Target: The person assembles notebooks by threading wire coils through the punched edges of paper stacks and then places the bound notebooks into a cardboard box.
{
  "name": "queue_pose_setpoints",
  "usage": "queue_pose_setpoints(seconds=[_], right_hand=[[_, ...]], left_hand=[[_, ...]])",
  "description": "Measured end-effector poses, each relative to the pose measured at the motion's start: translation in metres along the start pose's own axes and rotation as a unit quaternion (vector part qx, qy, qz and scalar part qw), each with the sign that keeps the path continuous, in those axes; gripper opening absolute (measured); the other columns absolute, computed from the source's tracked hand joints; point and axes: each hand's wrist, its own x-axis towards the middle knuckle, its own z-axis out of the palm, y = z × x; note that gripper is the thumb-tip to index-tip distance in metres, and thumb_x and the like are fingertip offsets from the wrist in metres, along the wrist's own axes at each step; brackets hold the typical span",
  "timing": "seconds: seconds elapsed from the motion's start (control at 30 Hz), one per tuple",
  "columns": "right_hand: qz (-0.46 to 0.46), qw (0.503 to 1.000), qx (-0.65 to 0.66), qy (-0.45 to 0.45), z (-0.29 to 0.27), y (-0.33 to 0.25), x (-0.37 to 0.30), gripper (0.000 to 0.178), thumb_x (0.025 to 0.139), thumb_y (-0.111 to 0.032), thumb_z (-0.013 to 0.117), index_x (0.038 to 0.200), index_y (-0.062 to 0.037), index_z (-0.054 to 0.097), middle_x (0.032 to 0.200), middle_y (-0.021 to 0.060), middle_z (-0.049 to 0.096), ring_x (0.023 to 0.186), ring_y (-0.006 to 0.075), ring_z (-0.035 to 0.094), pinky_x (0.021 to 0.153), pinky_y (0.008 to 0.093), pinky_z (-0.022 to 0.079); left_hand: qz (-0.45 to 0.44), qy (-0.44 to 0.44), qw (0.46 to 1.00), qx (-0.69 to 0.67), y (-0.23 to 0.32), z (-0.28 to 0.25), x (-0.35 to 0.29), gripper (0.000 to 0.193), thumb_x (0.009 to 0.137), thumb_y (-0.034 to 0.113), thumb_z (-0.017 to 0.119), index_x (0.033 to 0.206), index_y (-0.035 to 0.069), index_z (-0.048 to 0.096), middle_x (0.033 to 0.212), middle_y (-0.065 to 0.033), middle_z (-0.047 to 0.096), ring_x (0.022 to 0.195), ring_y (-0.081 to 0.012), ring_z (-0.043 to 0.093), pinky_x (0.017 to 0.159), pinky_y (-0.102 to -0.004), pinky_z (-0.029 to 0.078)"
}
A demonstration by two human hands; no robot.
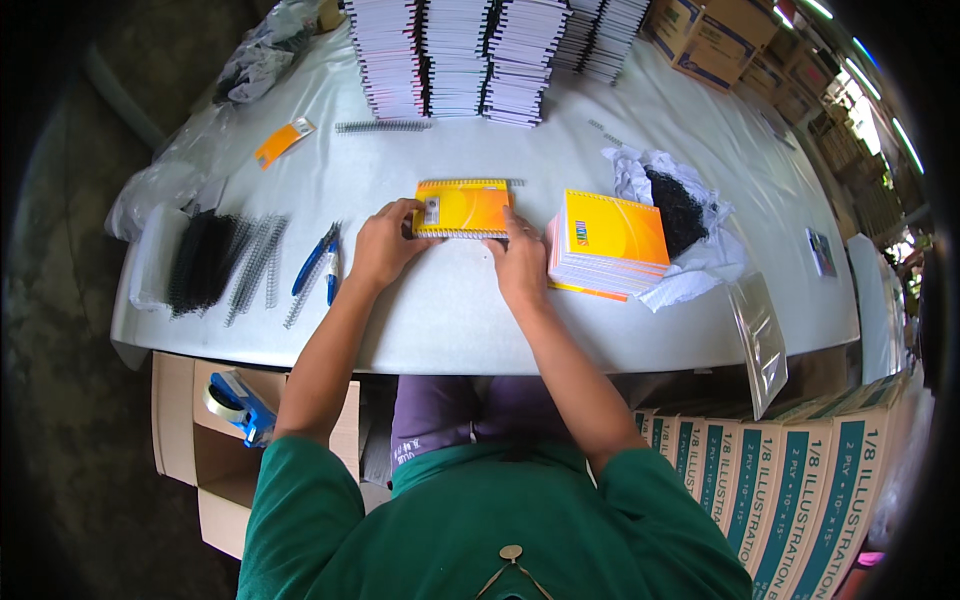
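Note:
A small yellow-orange notebook (466, 210) lies in front of me, with a row of wire loops along its near edge. My left hand (388, 243) grips its left end, thumb at the near edge and fingers at the far side. At the right end my right hand (519, 260) pinches it, thumb near the wire loops and fingers over the cover. A thin coil (517, 183) shows just past the far right corner. Right of my right hand stands a stack of similar yellow-orange notebooks (612, 235). Blue-handled pliers (318, 262) rest left of my left hand.
Loose binding coils (256, 262) and a dark coil bundle (205, 265) lie at left. Crumpled white paper (640, 170) holds black coils (676, 212) at right. Tall stacks of bound books (455, 60) stand at the back. An open carton (180, 420) holds a tape dispenser (240, 405) below.

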Motion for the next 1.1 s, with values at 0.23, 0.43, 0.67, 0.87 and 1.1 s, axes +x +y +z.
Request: queue_pose_setpoints(seconds=[0.23, 0.43, 0.67, 0.87, 1.1], right_hand=[[-0.025, 0.996, -0.085, 0.027, -0.002, -0.013, -0.006, 0.058, 0.070, -0.010, 0.072, 0.120, 0.0055, 0.048, 0.120, 0.0219, 0.052, 0.106, 0.0360, 0.050, 0.090, 0.0389, 0.042], [-0.013, 1.000, -0.006, 0.025, 0.001, -0.003, -0.005, 0.064, 0.068, -0.017, 0.076, 0.121, 0.0055, 0.047, 0.119, 0.0232, 0.050, 0.105, 0.0354, 0.050, 0.090, 0.0381, 0.041], [0.038, 0.999, 0.013, 0.013, -0.006, -0.015, -0.008, 0.062, 0.069, -0.015, 0.075, 0.121, 0.0021, 0.048, 0.112, 0.0193, 0.048, 0.104, 0.0347, 0.047, 0.088, 0.0409, 0.040], [-0.257, 0.959, -0.041, 0.113, -0.058, -0.049, -0.030, 0.066, 0.068, -0.011, 0.070, 0.128, -0.0044, 0.042, 0.125, 0.0139, 0.042, 0.113, 0.0329, 0.043, 0.095, 0.0467, 0.032], [-0.181, 0.961, -0.209, 0.002, -0.170, 0.004, -0.026, 0.034, 0.076, -0.006, 0.062, 0.110, -0.0067, 0.059, 0.111, 0.0110, 0.061, 0.104, 0.0272, 0.057, 0.088, 0.0399, 0.042]], left_hand=[[-0.084, -0.030, 0.990, -0.107, -0.004, -0.007, -0.005, 0.059, 0.058, 0.027, 0.082, 0.105, 0.001, 0.057, 0.092, -0.0138, 0.064, 0.069, -0.0207, 0.061, 0.067, -0.0322, 0.049], [-0.069, -0.005, 0.997, -0.029, 0.006, -0.007, -0.008, 0.057, 0.061, 0.035, 0.079, 0.104, 0.004, 0.058, 0.088, -0.0117, 0.066, 0.071, -0.0239, 0.063, 0.066, -0.0340, 0.049], [-0.033, -0.016, 0.996, 0.083, 0.011, -0.011, -0.009, 0.052, 0.061, 0.041, 0.077, 0.097, 0.008, 0.060, 0.080, -0.0067, 0.066, 0.066, -0.0217, 0.063, 0.063, -0.0320, 0.047], [0.057, 0.106, 0.985, 0.122, 0.008, -0.013, -0.008, 0.053, 0.066, 0.044, 0.072, 0.104, 0.009, 0.059, 0.089, -0.0056, 0.062, 0.087, -0.0229, 0.056, 0.079, -0.0360, 0.040], [0.234, 0.192, 0.952, 0.044, 0.052, -0.005, -0.008, 0.017, 0.073, 0.015, 0.068, 0.088, 0.010, 0.061, 0.092, -0.0045, 0.059, 0.091, -0.0225, 0.052, 0.079, -0.0347, 0.034]])
